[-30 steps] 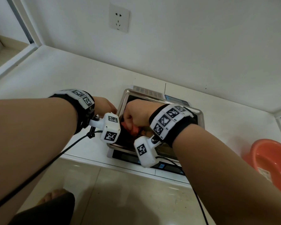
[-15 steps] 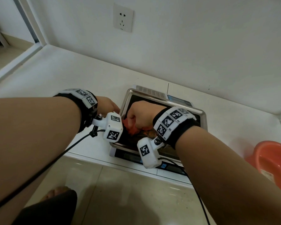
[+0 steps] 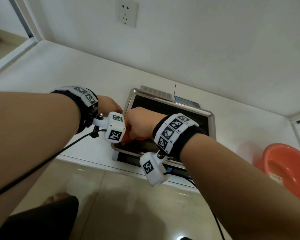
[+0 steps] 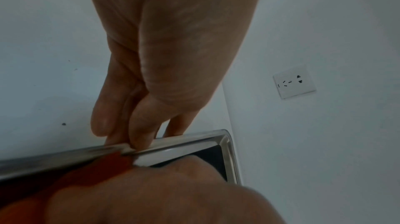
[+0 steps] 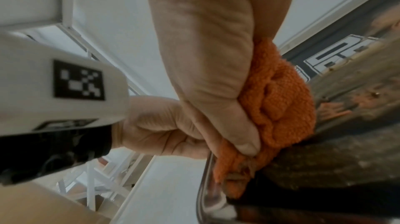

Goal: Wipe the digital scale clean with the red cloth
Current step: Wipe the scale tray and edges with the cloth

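Since a second ago the right hand (image 3: 139, 124) has carried the red cloth (image 5: 279, 94) from near the middle of the pan toward the scale's (image 3: 170, 108) near left corner; the fist now sits hard against the left rim, beside the left hand (image 3: 109, 105); the head view has also tipped down a little, with more floor showing.

Right hand: fingers curled tight round the bunched cloth, thumb pinching a fold, lower edge of the cloth pressed on the pan just inside the rim; brownish grime shows on that fold in the right wrist view.

Left hand: fingers held close together and bent down over the outer edge of the left rim, thumb tip on top of it; it steadies the scale, as it did a second ago; how firm the hold is I cannot tell from this angle.

Reading: the stroke has reached the left edge; dull mottled film remains on the pan nearer the person, so the wipe looks part done, probably under half; the far part of the pan reflects dark and seems cleaner, though the glare makes that uncertain.

Scale stands on the white desk (image 3: 62, 70), at its front edge, with its front display panel facing the floor side.

Room: white wall with a socket (image 3: 126, 12) above; orange basin (image 3: 287, 163) at right; glossy tiled floor (image 3: 145, 205) below.
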